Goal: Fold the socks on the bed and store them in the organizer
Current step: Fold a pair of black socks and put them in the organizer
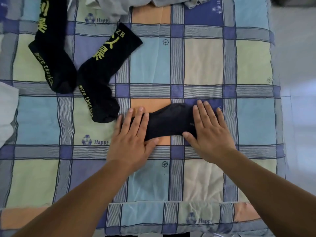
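We saw both hands laid flat, palms down, on a plain dark navy sock (168,123) that stretched left to right across the checked bed sheet (210,62) in the near middle of the scene. The left hand (132,135) had its fingers straight and slightly spread, pressing the sock's left end, with the thumb resting along the sock's near edge. The right hand (209,127) lay the same way on the sock's right end, fingers straight and fanned toward the far side, thumb pointing left along the near edge. Neither hand curled round the fabric; both only pressed it down. The stretch of sock between the two hands lay bare and fairly smooth.

Just left of the left hand, the toe of a black sock with yellow lettering (106,72) nearly touched that hand's fingers; the sock ran diagonally to the far side. A second black sock with yellow lettering (51,48) lay farther left, its toe close beside the first one's heel. Grey crumpled cloth (130,4) sat at the far edge, and a pale fabric (6,110) at the left edge. To the right of the right hand, and on the near side around the forearms, the sheet lay bare up to the bed's right edge. We saw no organizer in view.
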`<action>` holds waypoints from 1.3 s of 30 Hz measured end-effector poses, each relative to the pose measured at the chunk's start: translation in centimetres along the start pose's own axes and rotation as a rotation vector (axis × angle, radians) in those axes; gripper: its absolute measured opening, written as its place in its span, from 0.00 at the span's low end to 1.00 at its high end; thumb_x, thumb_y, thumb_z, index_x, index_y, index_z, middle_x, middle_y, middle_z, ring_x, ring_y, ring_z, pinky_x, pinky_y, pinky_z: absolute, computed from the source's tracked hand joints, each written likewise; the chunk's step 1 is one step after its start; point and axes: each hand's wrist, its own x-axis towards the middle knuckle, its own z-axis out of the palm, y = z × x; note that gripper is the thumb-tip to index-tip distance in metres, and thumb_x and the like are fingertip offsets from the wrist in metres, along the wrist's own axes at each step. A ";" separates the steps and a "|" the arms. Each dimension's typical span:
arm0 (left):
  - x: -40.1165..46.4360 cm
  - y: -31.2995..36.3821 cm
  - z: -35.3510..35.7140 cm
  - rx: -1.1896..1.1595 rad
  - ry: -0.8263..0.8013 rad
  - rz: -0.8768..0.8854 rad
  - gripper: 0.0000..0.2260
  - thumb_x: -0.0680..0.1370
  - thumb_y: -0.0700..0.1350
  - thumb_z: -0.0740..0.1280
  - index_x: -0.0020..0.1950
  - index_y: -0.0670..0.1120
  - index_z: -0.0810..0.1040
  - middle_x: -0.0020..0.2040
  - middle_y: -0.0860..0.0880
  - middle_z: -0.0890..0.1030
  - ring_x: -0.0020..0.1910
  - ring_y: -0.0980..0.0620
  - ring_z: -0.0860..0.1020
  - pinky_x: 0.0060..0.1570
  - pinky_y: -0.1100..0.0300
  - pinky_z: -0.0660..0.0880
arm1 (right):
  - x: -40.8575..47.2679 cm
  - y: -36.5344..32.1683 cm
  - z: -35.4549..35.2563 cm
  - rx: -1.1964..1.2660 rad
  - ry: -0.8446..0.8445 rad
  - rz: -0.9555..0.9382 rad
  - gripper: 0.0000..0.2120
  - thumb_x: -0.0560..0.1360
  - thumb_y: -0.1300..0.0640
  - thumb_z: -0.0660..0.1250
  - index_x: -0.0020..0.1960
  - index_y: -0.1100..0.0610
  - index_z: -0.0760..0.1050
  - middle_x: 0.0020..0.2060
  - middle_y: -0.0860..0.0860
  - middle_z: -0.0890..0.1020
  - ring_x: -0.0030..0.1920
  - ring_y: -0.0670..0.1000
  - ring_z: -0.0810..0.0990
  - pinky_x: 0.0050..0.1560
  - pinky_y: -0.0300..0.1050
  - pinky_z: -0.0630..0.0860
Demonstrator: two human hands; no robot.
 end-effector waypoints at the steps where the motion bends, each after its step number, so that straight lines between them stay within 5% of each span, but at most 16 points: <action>1: -0.1 -0.2 -0.1 -0.010 -0.014 -0.020 0.35 0.79 0.66 0.41 0.79 0.46 0.46 0.80 0.47 0.46 0.79 0.46 0.43 0.76 0.42 0.49 | -0.2 0.6 0.0 0.007 -0.010 0.025 0.39 0.78 0.33 0.39 0.79 0.58 0.42 0.79 0.54 0.46 0.79 0.52 0.41 0.77 0.59 0.47; 4: -0.5 -0.7 -0.8 -0.069 -0.035 -0.079 0.35 0.79 0.66 0.39 0.79 0.46 0.44 0.80 0.48 0.44 0.79 0.47 0.41 0.76 0.44 0.50 | -0.8 1.7 -0.6 0.040 -0.037 0.101 0.39 0.78 0.33 0.38 0.79 0.58 0.41 0.79 0.54 0.44 0.79 0.53 0.40 0.78 0.57 0.44; 7: -0.7 -0.5 -2.6 -0.183 0.024 -0.110 0.32 0.79 0.63 0.46 0.78 0.45 0.56 0.78 0.46 0.57 0.77 0.44 0.55 0.73 0.46 0.60 | -2.4 1.0 -2.4 0.231 0.094 0.215 0.37 0.77 0.37 0.54 0.77 0.59 0.52 0.77 0.57 0.55 0.77 0.58 0.52 0.77 0.56 0.51; 10: -0.6 -0.5 -4.0 -0.442 0.172 -0.288 0.24 0.77 0.60 0.58 0.67 0.47 0.70 0.64 0.47 0.73 0.62 0.45 0.71 0.62 0.50 0.72 | -5.4 -2.0 -3.9 0.851 0.237 0.517 0.22 0.71 0.43 0.67 0.62 0.47 0.69 0.61 0.47 0.75 0.56 0.51 0.78 0.57 0.54 0.76; 12: -0.5 -0.9 -4.3 -0.659 0.151 -0.479 0.21 0.75 0.57 0.64 0.63 0.47 0.74 0.59 0.47 0.76 0.58 0.46 0.74 0.58 0.50 0.74 | -6.2 -4.1 -4.5 1.510 0.134 0.864 0.12 0.71 0.48 0.70 0.53 0.48 0.75 0.51 0.51 0.84 0.45 0.50 0.84 0.50 0.55 0.80; 15: -0.5 -1.7 -3.9 -0.832 0.066 -0.666 0.22 0.72 0.56 0.69 0.63 0.49 0.74 0.55 0.51 0.78 0.53 0.50 0.77 0.50 0.55 0.74 | -5.9 -5.3 -3.8 2.223 -0.089 1.197 0.13 0.78 0.58 0.66 0.61 0.62 0.75 0.52 0.63 0.84 0.50 0.58 0.85 0.52 0.53 0.79; 19: -0.4 -2.1 -3.1 -1.012 0.037 -0.746 0.19 0.69 0.52 0.73 0.58 0.50 0.77 0.47 0.54 0.81 0.46 0.54 0.80 0.40 0.59 0.73 | -4.0 -7.3 -4.2 2.613 0.028 1.186 0.18 0.78 0.54 0.66 0.65 0.62 0.74 0.57 0.61 0.82 0.55 0.57 0.84 0.56 0.50 0.78; 25: -0.2 -3.1 -2.9 -1.249 -0.001 -0.791 0.11 0.70 0.43 0.75 0.50 0.53 0.79 0.44 0.55 0.82 0.44 0.56 0.80 0.36 0.65 0.73 | -0.5 -8.7 -5.2 2.848 0.152 1.102 0.19 0.70 0.58 0.73 0.60 0.60 0.78 0.55 0.57 0.84 0.55 0.56 0.84 0.60 0.53 0.78; 29: -0.1 -4.5 -3.2 -1.375 -0.122 -0.788 0.11 0.71 0.42 0.74 0.52 0.50 0.81 0.48 0.50 0.84 0.47 0.50 0.82 0.42 0.59 0.76 | 0.8 -9.0 -5.2 2.831 0.216 0.975 0.17 0.69 0.57 0.74 0.57 0.60 0.80 0.55 0.57 0.84 0.55 0.55 0.84 0.54 0.51 0.81; 32: -0.2 -5.1 -3.5 -1.418 -0.178 -0.774 0.13 0.72 0.42 0.74 0.55 0.49 0.81 0.49 0.49 0.85 0.48 0.50 0.83 0.42 0.57 0.76 | 1.3 -8.9 -4.8 2.782 0.155 0.925 0.18 0.72 0.56 0.72 0.60 0.60 0.79 0.56 0.56 0.84 0.57 0.55 0.83 0.58 0.49 0.79; 35: -0.5 -5.5 -4.0 -1.488 -0.233 -0.809 0.09 0.73 0.41 0.73 0.53 0.47 0.82 0.48 0.48 0.86 0.50 0.47 0.83 0.51 0.51 0.79 | 1.5 -8.7 -4.4 2.751 0.172 0.964 0.15 0.75 0.59 0.68 0.61 0.60 0.77 0.55 0.57 0.84 0.55 0.56 0.84 0.54 0.50 0.81; 39: -0.8 -5.2 -5.8 -1.659 -0.256 -0.888 0.04 0.74 0.41 0.71 0.48 0.43 0.81 0.48 0.42 0.85 0.48 0.44 0.84 0.47 0.50 0.80 | 1.7 -8.6 -4.2 2.649 0.237 1.048 0.12 0.76 0.62 0.67 0.59 0.60 0.78 0.51 0.57 0.85 0.51 0.56 0.85 0.47 0.50 0.82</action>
